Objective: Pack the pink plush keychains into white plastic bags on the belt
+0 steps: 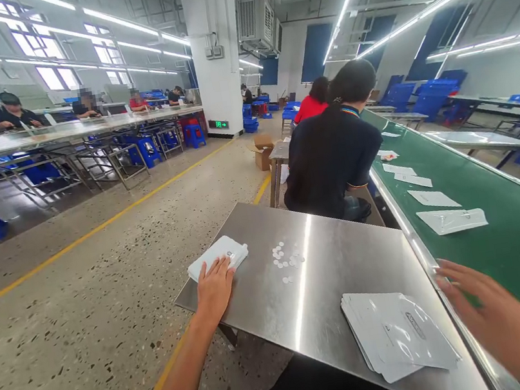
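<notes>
My left hand (214, 288) lies flat with fingers stretched on a small stack of white flat packs (222, 253) at the far left corner of the steel table (277, 310). My right hand (490, 310) hovers with fingers spread over the near edge of the green conveyor belt (505, 236), holding nothing. A stack of white pouches (398, 334) lies on the table between my hands, nearer the right one. A cluster of small white round stickers (286, 259) sits mid-table.
Several white pouches (452, 220) lie along the belt. A person in a dark top (332, 151) sits just ahead at the belt, another in red beyond. Workers sit at long benches far left, with blue stools and crates. A yellow floor line runs on the left.
</notes>
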`<state>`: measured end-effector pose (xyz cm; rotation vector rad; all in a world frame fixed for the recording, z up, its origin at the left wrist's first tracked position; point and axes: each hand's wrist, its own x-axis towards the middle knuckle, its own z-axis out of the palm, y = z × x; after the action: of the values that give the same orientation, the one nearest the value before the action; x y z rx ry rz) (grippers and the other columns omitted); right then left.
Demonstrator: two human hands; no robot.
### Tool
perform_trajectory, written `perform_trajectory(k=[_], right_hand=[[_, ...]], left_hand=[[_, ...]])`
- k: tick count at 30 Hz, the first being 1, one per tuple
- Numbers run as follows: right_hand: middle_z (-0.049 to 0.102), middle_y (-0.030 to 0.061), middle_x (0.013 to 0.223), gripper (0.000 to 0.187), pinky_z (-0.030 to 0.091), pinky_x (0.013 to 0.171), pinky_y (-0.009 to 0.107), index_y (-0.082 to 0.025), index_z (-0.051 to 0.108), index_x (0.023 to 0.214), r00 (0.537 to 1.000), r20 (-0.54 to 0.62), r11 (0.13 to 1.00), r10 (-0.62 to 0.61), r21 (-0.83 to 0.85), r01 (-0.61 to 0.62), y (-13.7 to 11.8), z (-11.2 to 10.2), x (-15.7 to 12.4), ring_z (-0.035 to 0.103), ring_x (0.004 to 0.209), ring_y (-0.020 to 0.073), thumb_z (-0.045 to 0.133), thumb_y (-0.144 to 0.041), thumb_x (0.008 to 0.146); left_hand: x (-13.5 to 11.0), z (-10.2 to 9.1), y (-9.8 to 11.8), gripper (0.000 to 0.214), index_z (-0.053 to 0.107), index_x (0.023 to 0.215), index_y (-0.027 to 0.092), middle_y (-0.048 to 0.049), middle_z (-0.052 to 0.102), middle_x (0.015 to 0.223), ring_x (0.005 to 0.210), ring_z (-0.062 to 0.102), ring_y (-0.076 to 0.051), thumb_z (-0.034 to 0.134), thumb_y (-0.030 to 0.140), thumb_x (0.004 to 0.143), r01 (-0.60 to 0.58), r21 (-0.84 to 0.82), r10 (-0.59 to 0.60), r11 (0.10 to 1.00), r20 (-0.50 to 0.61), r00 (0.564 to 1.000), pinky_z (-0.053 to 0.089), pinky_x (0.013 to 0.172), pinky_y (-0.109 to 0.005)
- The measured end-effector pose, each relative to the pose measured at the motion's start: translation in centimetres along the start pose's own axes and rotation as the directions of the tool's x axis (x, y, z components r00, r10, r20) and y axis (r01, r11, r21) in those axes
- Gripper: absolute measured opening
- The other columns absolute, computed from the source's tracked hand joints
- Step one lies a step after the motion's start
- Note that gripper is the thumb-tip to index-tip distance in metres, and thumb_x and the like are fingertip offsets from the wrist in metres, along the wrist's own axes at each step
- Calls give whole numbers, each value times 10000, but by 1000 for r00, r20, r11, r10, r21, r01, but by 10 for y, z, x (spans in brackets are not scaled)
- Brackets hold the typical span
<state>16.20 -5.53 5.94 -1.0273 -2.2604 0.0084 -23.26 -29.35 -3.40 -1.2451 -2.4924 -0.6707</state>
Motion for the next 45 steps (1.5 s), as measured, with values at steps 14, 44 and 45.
perform_trajectory(k=[14, 44, 45], right_hand=[[625, -29, 699, 199, 424, 592, 212, -227, 616, 758, 671, 529, 812, -519, 551, 194, -185, 43, -41, 581, 671, 112, 461, -250, 880], [536, 52, 1262, 443, 325, 1024, 508, -187, 466, 1265, 837, 114, 845, -535, 54, 532, -152, 107, -118, 424, 1218, 262, 541, -163, 830], [570, 48, 1222, 433, 333, 1026, 494, -190, 482, 1245, 837, 71, 839, -542, 88, 536, -151, 109, -121, 461, 1189, 242, 545, -125, 822]], left_hand=[[-75, -92, 58, 726, 424, 1308, 243, -52, 632, 1065, 949, 566, -262, 626, 543, 678, 458, -777, 523, 432, 629, 575, 436, 790, -317], [-97, -30, 46, 571, 636, 961, 95, -69, 637, 746, 669, 570, -182, 595, 594, 687, 832, -548, 7, 85, 836, 549, 435, 617, -283], [-97, -31, 47, 566, 636, 961, 96, -68, 638, 742, 660, 567, -179, 597, 591, 687, 830, -553, -4, 75, 832, 555, 431, 606, -278]])
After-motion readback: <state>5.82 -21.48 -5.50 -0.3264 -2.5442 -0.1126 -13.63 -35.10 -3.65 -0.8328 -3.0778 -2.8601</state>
